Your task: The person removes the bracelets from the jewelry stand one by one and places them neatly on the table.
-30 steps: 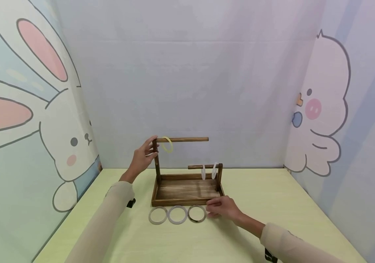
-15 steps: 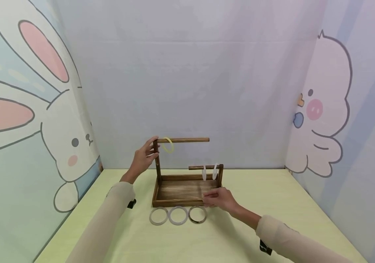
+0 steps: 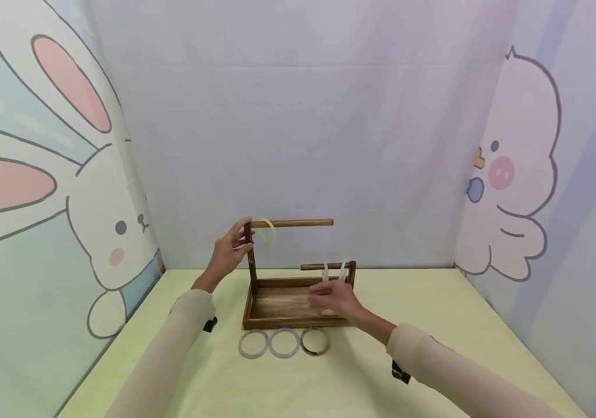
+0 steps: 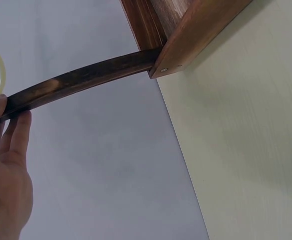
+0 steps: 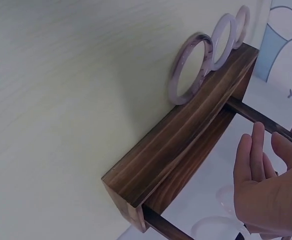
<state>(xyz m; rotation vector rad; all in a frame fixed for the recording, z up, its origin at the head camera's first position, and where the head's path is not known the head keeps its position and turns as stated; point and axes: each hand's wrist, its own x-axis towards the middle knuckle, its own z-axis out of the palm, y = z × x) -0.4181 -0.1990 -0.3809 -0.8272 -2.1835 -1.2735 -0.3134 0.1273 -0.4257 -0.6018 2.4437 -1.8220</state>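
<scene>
My left hand (image 3: pixel 227 254) grips the top of the tall post (image 3: pixel 252 268) of a dark wooden rack; in the left wrist view, thumb and fingers lie on opposite sides of that post. On the upper bar (image 3: pixel 305 222) hangs a yellow bangle (image 3: pixel 274 230), close to those fingers. Over the rack's tray (image 3: pixel 277 302) is my right hand (image 3: pixel 337 297), its fingers nearly straight, with nothing visible in it. Just behind it, two white bangles (image 3: pixel 326 270) hang on the lower bar (image 3: pixel 311 267), partly hidden by the hand.
Three bangles lie in a row before the tray: a greyish one (image 3: pixel 253 356), a lavender one (image 3: pixel 284 355) and a dark-mottled one (image 3: pixel 315 353). The pale yellow table (image 3: pixel 408 325) meets a plain curtain (image 3: pixel 381 174) behind; cartoon-printed cloth stands at both sides.
My right hand has moved up and leftward, from beside the dark-mottled bangle to over the tray. My left hand has stayed on the post.
</scene>
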